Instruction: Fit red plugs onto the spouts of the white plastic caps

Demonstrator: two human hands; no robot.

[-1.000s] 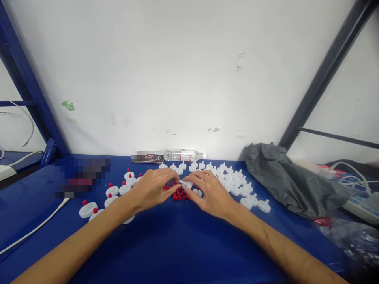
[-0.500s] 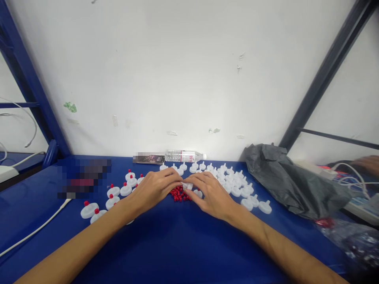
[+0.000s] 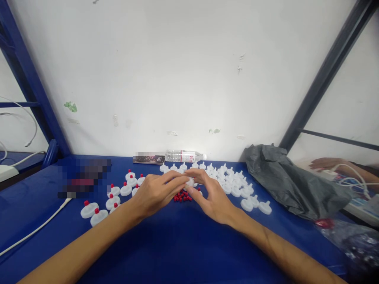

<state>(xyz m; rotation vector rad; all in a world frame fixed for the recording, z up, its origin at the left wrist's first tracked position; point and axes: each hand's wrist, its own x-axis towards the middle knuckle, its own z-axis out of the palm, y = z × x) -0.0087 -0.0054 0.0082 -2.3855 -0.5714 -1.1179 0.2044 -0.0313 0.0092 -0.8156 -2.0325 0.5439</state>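
Note:
My left hand (image 3: 156, 193) and my right hand (image 3: 211, 195) meet at the middle of the blue table (image 3: 177, 244), fingertips pinched together on one white plastic disc (image 3: 190, 182) held just above the surface. Below the fingers lies a small heap of red caps (image 3: 182, 196). White discs with red caps on them (image 3: 114, 195) lie to the left of my left hand. A spread of plain white discs (image 3: 233, 183) lies to the right, behind my right hand.
A clear water bottle (image 3: 185, 156) and a dark flat packet (image 3: 149, 159) lie along the white wall. A crumpled grey-black plastic bag (image 3: 291, 183) sits at right. Another person's hand (image 3: 327, 163) rests near white cables at far right. A white cable (image 3: 35, 230) crosses the left side.
Both hands have lifted slightly from the red caps, still pinching the white disc between them. Another person's hand has come further into view at the far right.

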